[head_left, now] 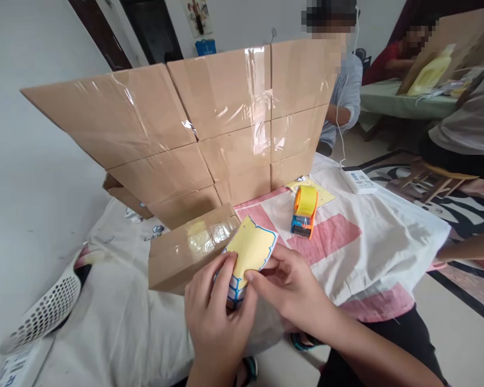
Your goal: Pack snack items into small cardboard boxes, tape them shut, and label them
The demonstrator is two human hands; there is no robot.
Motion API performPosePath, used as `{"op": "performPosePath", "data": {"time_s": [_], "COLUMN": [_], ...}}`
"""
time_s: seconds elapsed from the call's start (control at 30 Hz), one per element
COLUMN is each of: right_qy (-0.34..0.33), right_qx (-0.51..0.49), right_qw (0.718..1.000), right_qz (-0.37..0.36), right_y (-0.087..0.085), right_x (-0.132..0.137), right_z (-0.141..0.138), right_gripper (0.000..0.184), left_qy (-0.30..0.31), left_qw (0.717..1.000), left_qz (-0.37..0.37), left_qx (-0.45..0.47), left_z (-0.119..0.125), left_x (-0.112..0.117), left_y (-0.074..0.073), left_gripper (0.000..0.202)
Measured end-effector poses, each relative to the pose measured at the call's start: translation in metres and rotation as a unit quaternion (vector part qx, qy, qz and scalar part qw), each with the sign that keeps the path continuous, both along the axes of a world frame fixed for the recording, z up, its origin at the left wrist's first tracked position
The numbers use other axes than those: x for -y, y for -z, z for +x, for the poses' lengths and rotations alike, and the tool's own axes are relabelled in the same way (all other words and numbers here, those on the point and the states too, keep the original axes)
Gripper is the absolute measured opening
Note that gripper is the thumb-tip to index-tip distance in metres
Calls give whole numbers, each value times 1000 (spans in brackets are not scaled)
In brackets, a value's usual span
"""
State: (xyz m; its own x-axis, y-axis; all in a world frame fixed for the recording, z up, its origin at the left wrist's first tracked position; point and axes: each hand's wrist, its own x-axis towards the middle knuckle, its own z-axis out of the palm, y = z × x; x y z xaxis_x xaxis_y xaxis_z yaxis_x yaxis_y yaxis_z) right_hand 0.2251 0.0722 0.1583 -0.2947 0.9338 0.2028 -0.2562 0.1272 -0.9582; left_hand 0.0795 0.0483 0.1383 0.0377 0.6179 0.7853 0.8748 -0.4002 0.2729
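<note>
Both my hands hold a label sheet (250, 250) with a yellow backing and a blue-printed edge, curled upward. My left hand (215, 312) grips its lower part with fingers closed. My right hand (290, 287) pinches the sheet's right lower edge between thumb and fingers. Just behind the sheet lies a small taped cardboard box (185, 247) on the cloth-covered table (371, 242). An orange and blue tape dispenser (305, 211) stands a little further back to the right.
A wall of taped cardboard boxes (185, 118) stands across the back. A yellow backing sheet (322, 193) and a white label box (358, 180) lie at the far right. A white perforated basket (44, 312) is at the left. Other people sit at the back right.
</note>
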Motion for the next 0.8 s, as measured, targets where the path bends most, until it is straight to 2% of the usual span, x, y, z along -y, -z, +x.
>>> {"op": "performPosePath", "data": {"time_s": [0.13, 0.33, 0.43, 0.53, 0.67, 0.8], "right_qy": [42, 77, 69, 81, 182, 308], "right_qx": [15, 62, 49, 15, 20, 157], "right_qw": [998, 991, 993, 995, 982, 938], "right_qz": [46, 95, 83, 56, 49, 36], "right_y": [5, 6, 3, -4, -12, -3], "right_x": [0, 0, 0, -5, -36, -105], "right_z": [-6, -6, -4, 2, 33, 74], "right_gripper": [10, 10, 11, 15, 17, 26], "left_qy": [32, 64, 80, 51, 11, 11], "left_qw": [999, 996, 988, 980, 966, 956], "left_qz": [3, -52, -82, -86, -55, -34], "left_qx": [17, 42, 107, 175, 254, 290], "left_z": [-9, -10, -11, -13, -12, -11], "left_x": [0, 4, 4, 5, 8, 8], "left_y": [5, -3, -6, -6, -2, 2], "left_gripper": [43, 33, 32, 31, 28, 24]}}
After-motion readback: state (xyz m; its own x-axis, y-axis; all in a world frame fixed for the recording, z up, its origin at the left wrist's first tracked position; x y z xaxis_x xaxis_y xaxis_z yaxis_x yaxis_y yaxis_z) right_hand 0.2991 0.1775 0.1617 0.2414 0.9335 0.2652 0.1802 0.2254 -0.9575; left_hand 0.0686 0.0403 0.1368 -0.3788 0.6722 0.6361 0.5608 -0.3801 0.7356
